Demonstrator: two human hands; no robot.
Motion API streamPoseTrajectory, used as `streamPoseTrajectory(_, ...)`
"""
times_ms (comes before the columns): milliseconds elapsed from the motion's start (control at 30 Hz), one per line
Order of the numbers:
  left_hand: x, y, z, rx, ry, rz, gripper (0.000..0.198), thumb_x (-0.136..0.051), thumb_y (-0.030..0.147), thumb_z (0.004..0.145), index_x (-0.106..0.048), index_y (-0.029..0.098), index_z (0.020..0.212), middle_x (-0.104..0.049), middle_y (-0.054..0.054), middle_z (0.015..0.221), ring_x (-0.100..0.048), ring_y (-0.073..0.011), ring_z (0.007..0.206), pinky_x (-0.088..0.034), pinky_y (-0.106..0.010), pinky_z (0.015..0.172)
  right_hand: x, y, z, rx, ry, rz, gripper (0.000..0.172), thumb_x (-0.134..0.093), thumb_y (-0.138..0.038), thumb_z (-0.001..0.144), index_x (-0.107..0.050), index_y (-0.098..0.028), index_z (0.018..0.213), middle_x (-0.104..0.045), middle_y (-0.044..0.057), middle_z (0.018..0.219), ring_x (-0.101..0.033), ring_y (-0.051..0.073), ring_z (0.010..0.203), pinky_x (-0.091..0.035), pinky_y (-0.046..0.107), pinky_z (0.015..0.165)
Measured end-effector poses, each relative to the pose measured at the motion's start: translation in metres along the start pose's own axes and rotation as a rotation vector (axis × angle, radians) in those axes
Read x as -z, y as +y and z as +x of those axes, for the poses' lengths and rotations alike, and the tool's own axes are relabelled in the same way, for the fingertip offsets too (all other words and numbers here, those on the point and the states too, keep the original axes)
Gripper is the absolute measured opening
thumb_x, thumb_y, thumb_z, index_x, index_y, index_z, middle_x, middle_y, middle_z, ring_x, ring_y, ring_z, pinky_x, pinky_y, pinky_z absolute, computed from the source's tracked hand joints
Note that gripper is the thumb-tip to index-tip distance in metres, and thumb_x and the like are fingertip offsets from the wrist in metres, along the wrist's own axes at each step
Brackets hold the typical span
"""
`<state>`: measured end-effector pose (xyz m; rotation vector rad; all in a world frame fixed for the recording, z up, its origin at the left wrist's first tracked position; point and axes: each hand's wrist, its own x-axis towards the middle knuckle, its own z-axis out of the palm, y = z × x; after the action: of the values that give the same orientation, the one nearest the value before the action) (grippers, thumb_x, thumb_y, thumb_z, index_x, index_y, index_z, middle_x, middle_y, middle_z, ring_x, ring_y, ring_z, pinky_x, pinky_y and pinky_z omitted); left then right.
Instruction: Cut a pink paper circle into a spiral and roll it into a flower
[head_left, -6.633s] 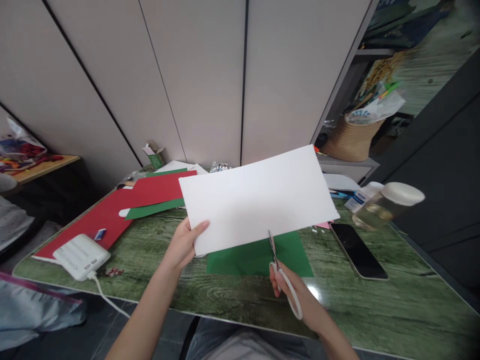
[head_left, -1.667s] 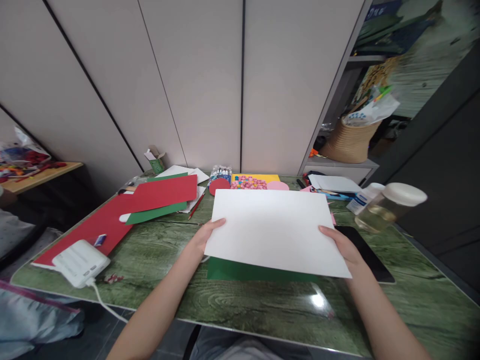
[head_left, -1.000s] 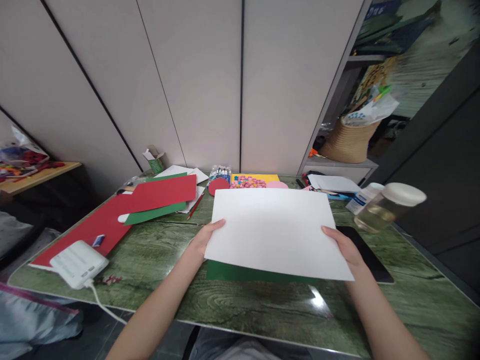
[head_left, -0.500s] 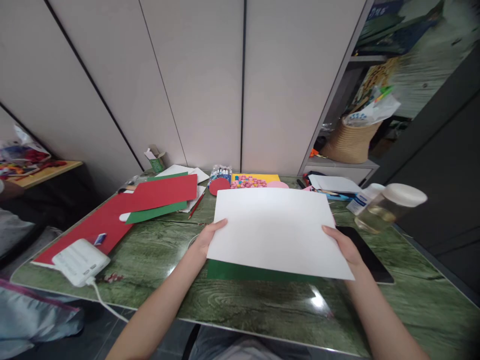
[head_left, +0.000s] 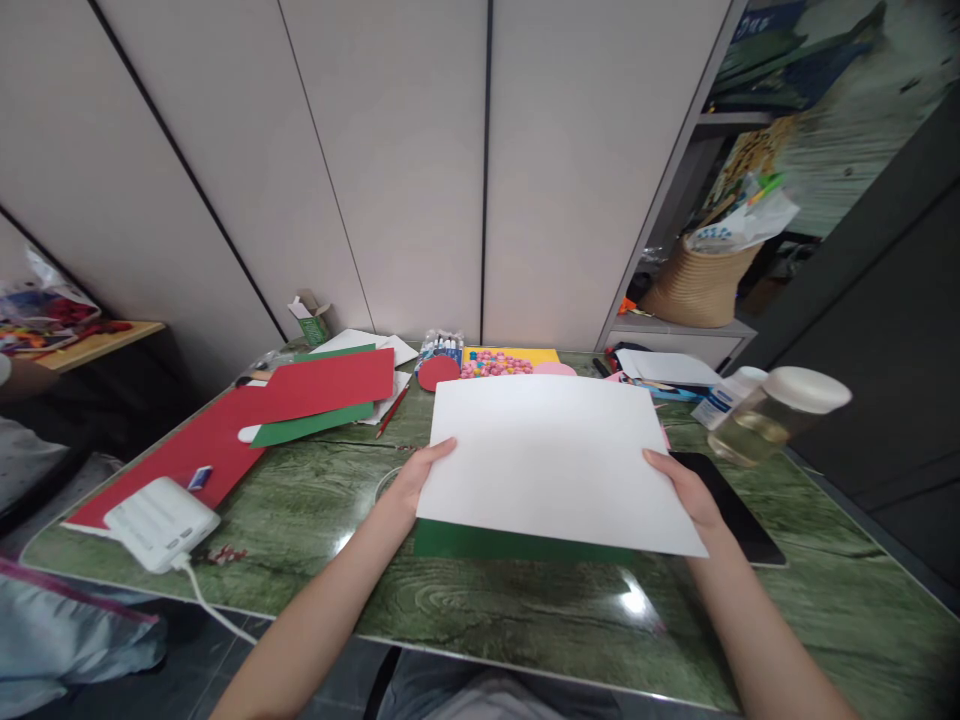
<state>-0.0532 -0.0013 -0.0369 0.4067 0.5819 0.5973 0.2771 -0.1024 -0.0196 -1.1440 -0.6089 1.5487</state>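
Observation:
A blank white sheet of paper (head_left: 551,465) spans the space between my hands, slightly bowed and raised over the table. My left hand (head_left: 415,478) pinches its left edge, thumb on top and fingers hidden underneath. At the right edge my right hand (head_left: 686,492) grips it the same way. Below the sheet's near edge shows a strip of green paper (head_left: 517,541); the rest of it is covered. Beyond the sheet's far edge lie a red paper circle (head_left: 439,374) and pink beads (head_left: 499,364).
Red paper (head_left: 330,385) and a white power adapter (head_left: 161,524) with a cable lie left on the green table (head_left: 315,545). A black tablet (head_left: 731,510) sits by my right hand, near a lidded jar (head_left: 772,420). A red pencil (head_left: 393,411) and bagged markers (head_left: 441,345) are farther back.
Almost nothing differs. Both hands keep hold of the white sheet, which has shifted only very slightly.

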Motion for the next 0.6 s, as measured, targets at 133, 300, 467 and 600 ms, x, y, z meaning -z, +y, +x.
streamPoseTrajectory(133,-0.0016,-0.0011,0.0006,-0.002,0.007,-0.005,0.052,-0.048,0.022,0.083,-0.041,0.000,0.130,-0.072,-0.015,0.087,-0.069,-0.0251,0.077,-0.051,-0.037,0.080,0.0008,0.0000,0.0013,0.028,-0.024,-0.012,0.044,-0.054,-0.027,0.077,-0.057,-0.011,0.118,-0.075,0.012,0.089,-0.070,0.032,0.080,-0.058,0.045,0.075)
streamPoseTrajectory(300,-0.0022,-0.0021,0.0023,-0.010,0.016,-0.004,0.053,-0.048,0.022,0.083,-0.040,0.001,0.131,-0.071,-0.016,0.089,-0.069,-0.0257,0.079,-0.050,-0.037,0.083,0.0003,0.0001,0.0017,0.038,-0.001,-0.008,0.042,-0.054,-0.026,0.077,-0.059,-0.012,0.116,-0.075,0.011,0.086,-0.071,0.032,0.077,-0.058,0.043,0.072)
streamPoseTrajectory(467,-0.0023,-0.0036,0.0032,-0.010,0.020,-0.004,0.052,-0.047,0.023,0.084,-0.040,0.000,0.131,-0.072,-0.016,0.087,-0.069,-0.0259,0.078,-0.049,-0.037,0.084,0.0006,0.0008,0.0021,0.058,-0.012,-0.018,0.043,-0.055,-0.028,0.076,-0.058,-0.012,0.117,-0.075,0.012,0.086,-0.070,0.032,0.079,-0.058,0.044,0.073)
streamPoseTrajectory(600,-0.0023,-0.0046,0.0031,-0.009,0.020,-0.007,0.051,-0.047,0.023,0.084,-0.042,0.001,0.129,-0.071,-0.017,0.090,-0.069,-0.0263,0.082,-0.050,-0.037,0.083,0.0011,0.0011,0.0024,0.060,-0.013,-0.020,0.044,-0.055,-0.028,0.076,-0.059,-0.012,0.116,-0.075,0.012,0.085,-0.070,0.033,0.079,-0.058,0.044,0.074)
